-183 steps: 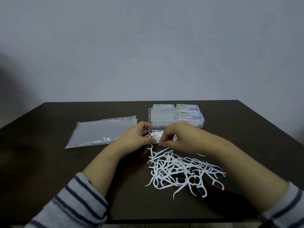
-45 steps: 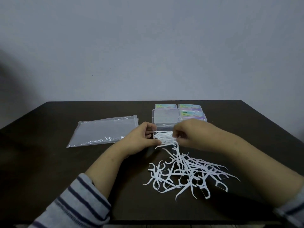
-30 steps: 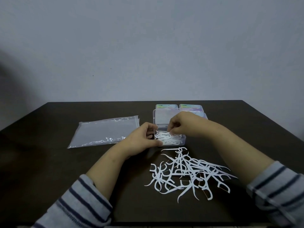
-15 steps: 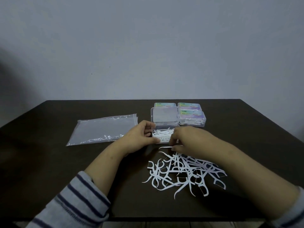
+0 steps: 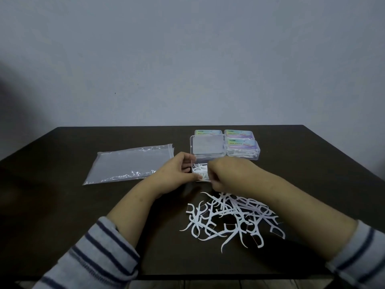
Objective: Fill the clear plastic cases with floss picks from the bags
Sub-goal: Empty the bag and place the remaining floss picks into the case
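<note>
A heap of loose picks (image 5: pixel 231 217) lies nearest on the table (image 5: pixel 62 205). Past it, the right hand (image 5: pixel 224 174) curls over the open case (image 5: pixel 201 172); I cannot tell if it grips a pick. The left hand (image 5: pixel 177 174) holds the case's side. Best to keep that case steady and lay picks flat, all one way. Further back sit shut cases (image 5: pixel 242 150) and a flat bag (image 5: pixel 129 163).
</note>
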